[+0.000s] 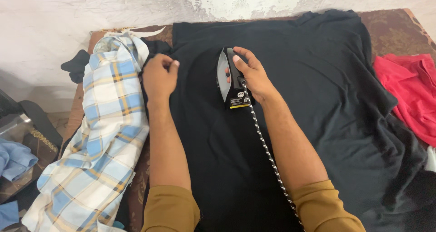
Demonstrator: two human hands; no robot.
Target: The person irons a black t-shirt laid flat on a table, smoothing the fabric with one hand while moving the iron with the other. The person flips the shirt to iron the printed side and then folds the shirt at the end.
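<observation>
- Head view: a black-and-grey iron point(229, 79) is held by its handle in the closed grip of the right hand point(252, 74), resting on a black garment point(295, 123) spread over the surface point(390, 29).
- The left hand point(159, 75), fingers curled, is pressed on the garment's left edge, beside a blue checked shirt point(102, 136).
- A red cloth point(411, 89) is seen at the right.

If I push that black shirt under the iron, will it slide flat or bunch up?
Likely bunch: the black shirt is floppy and already wrinkles at its right edge. The left hand pinning it probably limits that. The iron in the right hand seems to weigh it down too.
</observation>
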